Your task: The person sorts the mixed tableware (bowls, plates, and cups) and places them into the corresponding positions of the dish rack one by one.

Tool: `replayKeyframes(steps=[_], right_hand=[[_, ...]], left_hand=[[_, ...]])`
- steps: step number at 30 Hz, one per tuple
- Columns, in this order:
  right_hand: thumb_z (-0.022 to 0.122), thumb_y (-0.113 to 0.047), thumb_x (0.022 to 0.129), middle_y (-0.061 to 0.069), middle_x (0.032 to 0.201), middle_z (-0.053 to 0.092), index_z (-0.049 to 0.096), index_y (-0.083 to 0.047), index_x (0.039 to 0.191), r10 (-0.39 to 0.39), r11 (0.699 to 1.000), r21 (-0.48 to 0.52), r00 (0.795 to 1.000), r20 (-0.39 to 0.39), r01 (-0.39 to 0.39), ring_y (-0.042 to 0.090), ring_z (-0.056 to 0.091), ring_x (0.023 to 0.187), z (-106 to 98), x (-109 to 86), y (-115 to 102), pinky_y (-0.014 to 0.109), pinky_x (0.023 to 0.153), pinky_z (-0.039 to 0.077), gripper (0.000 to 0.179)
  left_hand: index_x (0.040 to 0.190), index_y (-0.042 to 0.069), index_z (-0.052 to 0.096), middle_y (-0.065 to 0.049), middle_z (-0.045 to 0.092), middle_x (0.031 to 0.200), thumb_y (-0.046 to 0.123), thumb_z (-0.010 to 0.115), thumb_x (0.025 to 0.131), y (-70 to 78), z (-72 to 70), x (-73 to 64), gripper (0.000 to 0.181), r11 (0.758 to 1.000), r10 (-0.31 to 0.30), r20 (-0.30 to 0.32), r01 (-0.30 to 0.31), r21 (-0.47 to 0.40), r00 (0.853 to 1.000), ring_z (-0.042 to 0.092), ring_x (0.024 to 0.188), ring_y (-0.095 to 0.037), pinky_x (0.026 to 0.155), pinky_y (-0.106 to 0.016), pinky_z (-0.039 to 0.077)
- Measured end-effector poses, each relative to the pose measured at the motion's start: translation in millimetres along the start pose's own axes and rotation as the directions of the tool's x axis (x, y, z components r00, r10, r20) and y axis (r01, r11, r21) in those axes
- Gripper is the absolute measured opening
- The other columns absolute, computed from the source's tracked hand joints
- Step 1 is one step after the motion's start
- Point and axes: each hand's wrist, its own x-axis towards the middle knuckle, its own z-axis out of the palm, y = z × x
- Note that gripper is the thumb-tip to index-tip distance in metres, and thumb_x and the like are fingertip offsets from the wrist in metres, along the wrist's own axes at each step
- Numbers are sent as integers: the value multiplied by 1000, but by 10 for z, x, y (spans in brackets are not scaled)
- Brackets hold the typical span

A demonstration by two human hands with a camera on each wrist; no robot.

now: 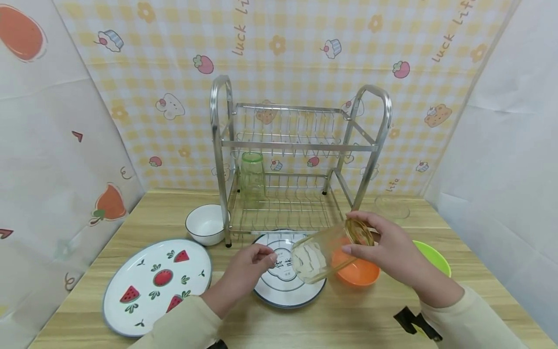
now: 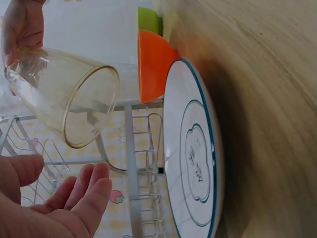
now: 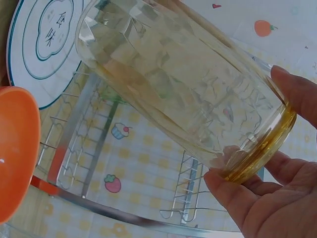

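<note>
Far left: a platter (image 1: 158, 286) lies flat on the near table (image 1: 344, 327), its near right edge overlapped by the left sleeve (image 1: 187, 324). Beyond it, a white bowl (image 1: 205, 225) stands upright, partly behind the rack (image 1: 298, 145)'s left post.

The left hand (image 1: 246, 266) has its fingers relaxed and half bent, thumb apart, with hold of nothing; it is near the amber glass's mouth. The rack's lower tier bears a green glass (image 1: 253, 177) at its left end. A plate (image 1: 283, 291) lies flat on the rack's near side; contact cannot be told.

The amber glass (image 1: 320, 254) is held tilted above the plate, mouth leftward, obscuring part of the plate and orange bowl (image 1: 359, 274). The right hand (image 1: 388, 245) grips its base between thumb and fingers. At right, a lime bowl (image 1: 435, 257) is partly hidden by that hand; a clear vessel (image 1: 394, 208) stands farther off.
</note>
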Motion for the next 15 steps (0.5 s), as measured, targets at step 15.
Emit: replayKeyframes(steps=[15], right_hand=[[80,-23,80,17,130,55,53,-6,133,-58,995,85,998,-12,59,33,61,108,154,121,-62,39,83,55,62]], left_hand=[[118,-12,53,-18,63,107,16,42,104,-47,109,58,34,934,-138,10,133,-331,990,63,99,-22,92,-37,52]])
